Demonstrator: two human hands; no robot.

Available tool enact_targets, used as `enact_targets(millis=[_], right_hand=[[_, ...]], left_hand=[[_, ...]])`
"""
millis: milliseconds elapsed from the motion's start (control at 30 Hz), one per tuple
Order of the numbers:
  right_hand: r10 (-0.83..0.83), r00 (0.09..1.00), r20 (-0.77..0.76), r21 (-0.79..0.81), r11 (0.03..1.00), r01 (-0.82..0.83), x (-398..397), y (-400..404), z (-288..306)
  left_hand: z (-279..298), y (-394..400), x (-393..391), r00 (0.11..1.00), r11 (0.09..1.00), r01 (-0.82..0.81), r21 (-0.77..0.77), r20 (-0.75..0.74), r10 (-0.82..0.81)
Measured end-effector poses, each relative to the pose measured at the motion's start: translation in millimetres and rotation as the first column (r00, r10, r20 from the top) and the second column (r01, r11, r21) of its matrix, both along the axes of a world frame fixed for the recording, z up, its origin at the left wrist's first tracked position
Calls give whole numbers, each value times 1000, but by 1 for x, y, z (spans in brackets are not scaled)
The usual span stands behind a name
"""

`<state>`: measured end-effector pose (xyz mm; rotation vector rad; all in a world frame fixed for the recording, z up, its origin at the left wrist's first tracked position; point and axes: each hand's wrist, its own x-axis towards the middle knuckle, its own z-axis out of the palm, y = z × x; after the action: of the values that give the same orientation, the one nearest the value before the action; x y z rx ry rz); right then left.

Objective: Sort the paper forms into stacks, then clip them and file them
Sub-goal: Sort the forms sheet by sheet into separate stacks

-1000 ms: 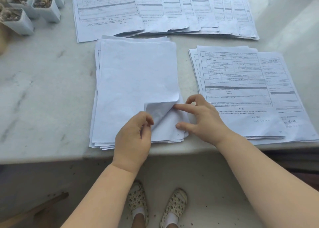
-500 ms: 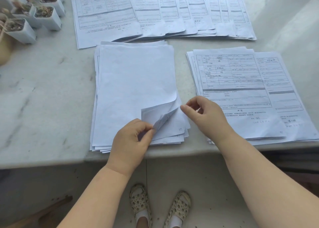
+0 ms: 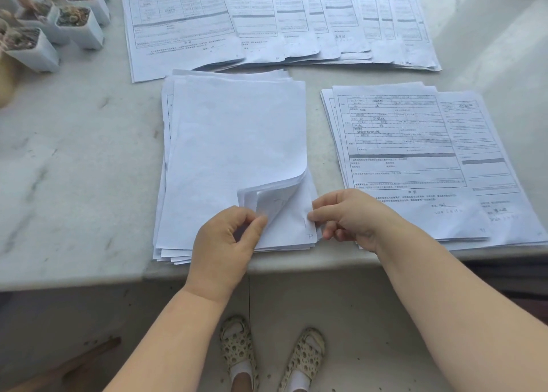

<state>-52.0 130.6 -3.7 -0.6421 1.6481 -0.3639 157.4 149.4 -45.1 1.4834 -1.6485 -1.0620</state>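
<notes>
Perhaps home: marble counter [image 3: 74,184], potted cacti [image 3: 53,26]

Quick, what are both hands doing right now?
Left hand: pinches the curled corner of the white face-down paper stack.
Right hand: pinches that stack's lower sheet.

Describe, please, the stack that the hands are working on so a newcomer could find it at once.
On the marble table, three paper groups lie. It is the face-down stack nearest the front edge, left of the printed stack. Only it shows blank backs, its near corner curled up.

hands [image 3: 284,228] on face-down stack [image 3: 234,154]
</notes>
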Motion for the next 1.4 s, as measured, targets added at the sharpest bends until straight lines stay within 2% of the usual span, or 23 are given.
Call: enact_targets(millis=[267,400,500,667,800,900,1000,1100,1200,1233,1267,1300,1333,1367,1400], right_hand=[[49,999,-4,-64,997,-49,1,-2,4],[71,997,4,-140,988,-70,9,-8,12],[96,995,10,-114,989,-94,16,-18,20],[-77,995,68,77,994,72,16,-28,24],[-169,983,79,93,982,161,26,-25,17],[-102,994,-39,24,994,103,38,-17,16],[-71,990,-123,-67,996,63,43,-10,19],[-133,984,-118,-192,975,108,35,-7,38],[-193,979,-67,-316,935,163,11,-7,58],[-218,975,-52,-345,920,187,0,-9,64],[-246,969,-22,-367,904,221,-12,-11,71],[-268,963,15,-381,889,253,-26,-14,77],[-282,957,63,-389,876,283,-41,-17,82],[-288,952,106,-390,868,306,-58,-21,86],[-289,945,153,-381,865,326,-76,-26,89]], left_hand=[[1,-1,0,999,1000,-5,-16,47,6],[5,1,2,995,998,63,-9,77,-62],[5,0,4,992,995,93,-24,91,-91],[9,-2,7,998,998,38,57,-47,-35],[13,-1,9,989,989,141,43,-52,-138],[17,-3,13,956,953,294,77,-24,-293],[28,-5,17,948,946,317,70,20,-319],[43,-19,21,962,963,257,-84,113,-247],[63,-47,15,968,961,97,-258,251,-30],[71,-59,9,962,970,1,-242,264,65],[80,-72,3,960,985,-90,-144,252,124],[90,-83,-6,970,989,-149,21,199,142],[98,-95,-17,983,966,-169,193,104,151],[105,-105,-31,989,942,-142,304,1,149],[111,-113,-46,989,933,-116,342,-51,142]])
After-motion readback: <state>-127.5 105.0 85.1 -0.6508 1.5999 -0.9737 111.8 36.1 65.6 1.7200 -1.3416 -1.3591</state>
